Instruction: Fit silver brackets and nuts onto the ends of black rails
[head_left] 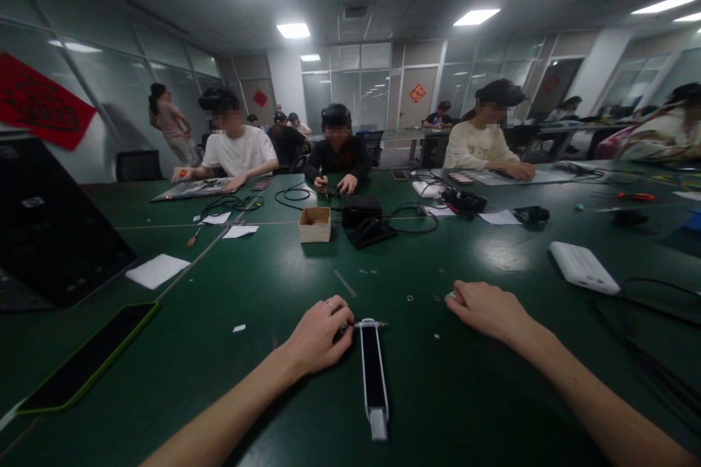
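My left hand (320, 336) rests on the dark green table (307, 270), its curled fingers at the metal tip of a slim black-and-white hand tool (373, 379). The tool lies lengthwise on the table, and I cannot tell whether those fingers grip it. My right hand (485, 311) lies to the right with its fingers curled down. A small pale object (450, 295) shows at its fingertips, partly hidden. Small metal rings (410, 298) lie on the table between my hands.
A white power bank (583, 268) lies to the right, and a green-edged black tablet (87, 356) to the left. Beyond stand a cardboard box (315, 225), black cables, and papers. Several co-workers sit along the far side.
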